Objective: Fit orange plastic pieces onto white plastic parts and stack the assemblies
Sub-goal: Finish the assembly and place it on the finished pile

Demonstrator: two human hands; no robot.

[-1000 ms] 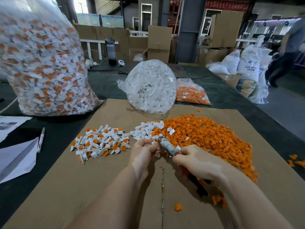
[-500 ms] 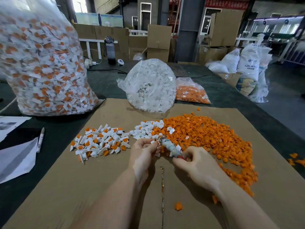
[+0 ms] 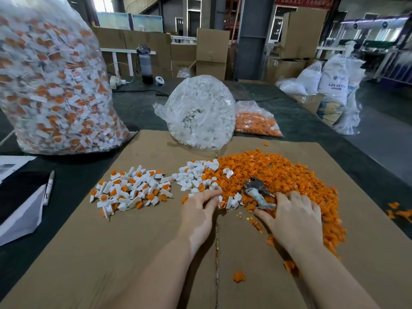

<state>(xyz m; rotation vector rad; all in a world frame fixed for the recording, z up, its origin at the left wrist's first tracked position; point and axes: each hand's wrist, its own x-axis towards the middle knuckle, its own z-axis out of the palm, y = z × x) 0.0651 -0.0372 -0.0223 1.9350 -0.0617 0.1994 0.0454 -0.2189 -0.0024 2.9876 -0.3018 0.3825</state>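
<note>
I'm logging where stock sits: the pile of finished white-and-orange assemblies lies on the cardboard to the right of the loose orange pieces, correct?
Not quite: the head view shows the finished assemblies on the cardboard to the left of the loose orange pieces.

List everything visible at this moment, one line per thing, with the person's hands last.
finished pile: one, white and orange, cardboard left
white parts: small heap, white, centre
orange pieces: large heap, orange, cardboard right
pliers: one, grey metal, on the orange heap
cardboard: one sheet, brown, covering table
big bag: one, clear, assembled parts, far left
white-part bag: one, clear, behind centre
orange-piece bag: one, clear, beside it
marker: one, white, left
left hand: pinching a small part
right hand: on pliers handle
</note>
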